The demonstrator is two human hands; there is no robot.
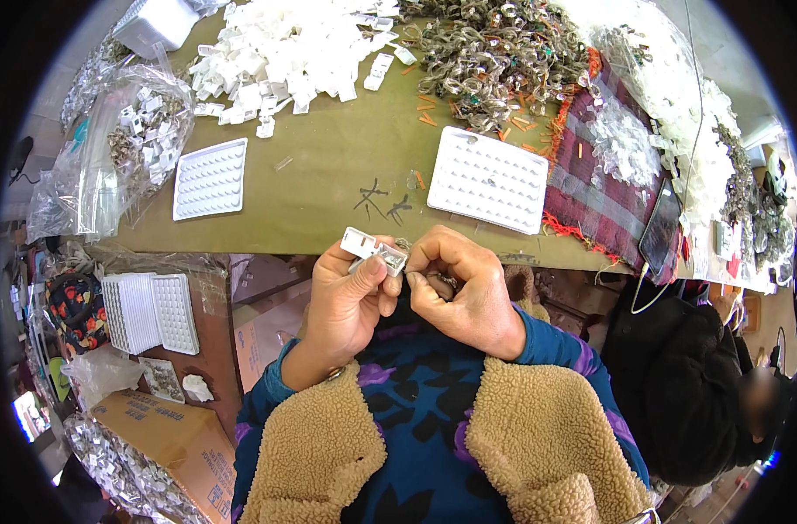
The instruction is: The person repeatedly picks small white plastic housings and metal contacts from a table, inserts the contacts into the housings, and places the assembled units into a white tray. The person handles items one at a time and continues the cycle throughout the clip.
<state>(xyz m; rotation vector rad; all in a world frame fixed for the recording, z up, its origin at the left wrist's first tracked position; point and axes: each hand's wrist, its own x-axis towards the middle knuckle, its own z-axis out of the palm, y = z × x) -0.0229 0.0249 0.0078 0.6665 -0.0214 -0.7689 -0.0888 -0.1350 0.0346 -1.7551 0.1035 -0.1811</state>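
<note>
Just off the table's front edge, my left hand [344, 306] pinches a small white plastic box [358, 242] between thumb and fingers. Its lid stands open, and something small and greyish, too fine to make out, lies in its hollow. Close against the box's right side is my right hand [468, 293], with thumb and forefinger pinched together. Something shiny and brownish shows within its curled fingers; I cannot tell what it is. Beyond the hands, a white dimpled tray [488, 179] lies at the right and another white dimpled tray [210, 178] at the left.
On the green table [328, 175] are heaps of white boxes [285, 52] and coiled clear pieces [494, 61]. A checked cloth [595, 188] carries clear bits and a phone [661, 225] with a cable. A filled plastic bag [145, 131], stacked trays [129, 312] and a carton [167, 434] are leftward.
</note>
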